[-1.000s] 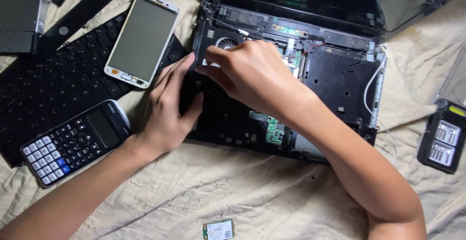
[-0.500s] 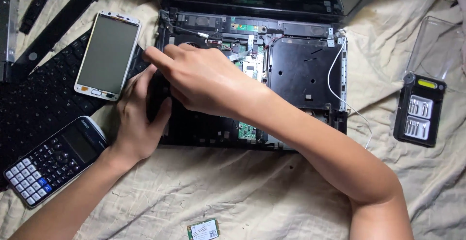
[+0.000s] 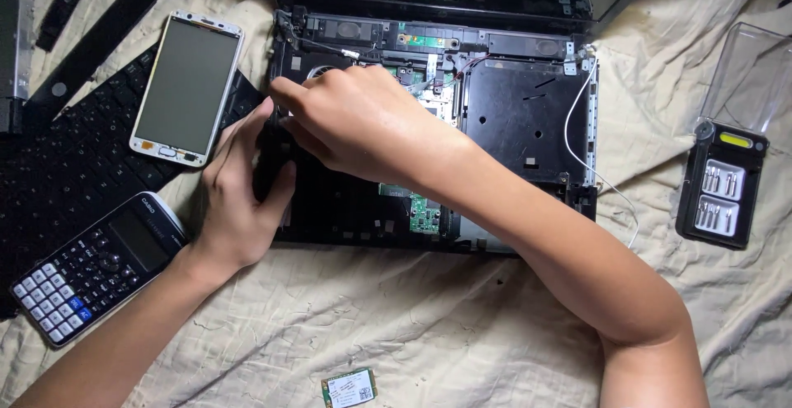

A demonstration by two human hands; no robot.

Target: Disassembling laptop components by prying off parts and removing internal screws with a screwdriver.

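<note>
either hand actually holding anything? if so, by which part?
Left hand grips the left edge of the opened laptop base. Right hand rests on its upper-left interior; whether its fingers pinch anything cannot be told.

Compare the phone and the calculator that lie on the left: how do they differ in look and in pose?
The phone has a white rim and one large blank screen; the calculator is dark, with a small screen and many keys. The phone lies on the detached black keyboard, close to upright in the picture; the calculator lies nearer the person, tilted, partly on the cloth. The left hand is nearer the calculator's corner. Both lie flat, face up, untouched.
</note>
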